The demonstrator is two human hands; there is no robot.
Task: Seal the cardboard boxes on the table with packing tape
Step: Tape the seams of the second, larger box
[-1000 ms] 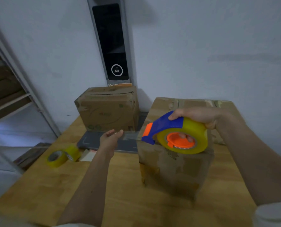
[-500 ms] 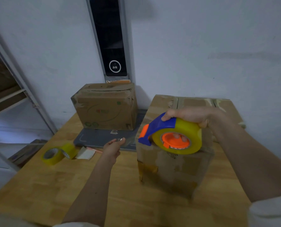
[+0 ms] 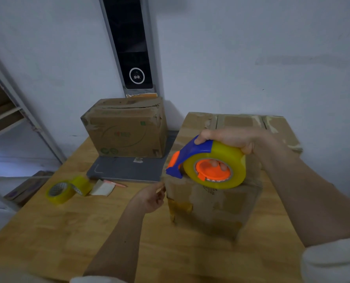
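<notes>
Right-hand grip first: my right hand (image 3: 229,137) is wrapped over the blue-and-orange plastic tape dispenser carrying a yellow roll of packing tape (image 3: 212,166), fingers curled through the orange core, and I hold it at the near top edge of the worn brown cardboard box nearest me (image 3: 212,205), which stands on the pale wooden bench (image 3: 57,227). My left hand (image 3: 151,199) sits at that box's upper left corner, fingertips drawn together against the edge as if pinching the loose tape end, though the blur there means I cannot tell whether anything is between them. I judge this to be the start of a strip: the tape end is being anchored on the side face before the run across the top. The next move, as I read it, calls for pressing that end flat, then drawing the dispenser back over the top seam with steady tension, keeping the line on the flap joint. To the left of this box and further back, a second battered brown cardboard box (image 3: 125,129) rests on a flat grey platform (image 3: 129,170) by the wall, its top flap gapped open, so it looks unsealed. Left of my box on the bench lie two loose yellow tape rolls (image 3: 68,189) and a scrap of white paper (image 3: 102,188), well clear of the pull. Old tape patches and crumpled corners on my box may keep the new strip from lying flat.
</notes>
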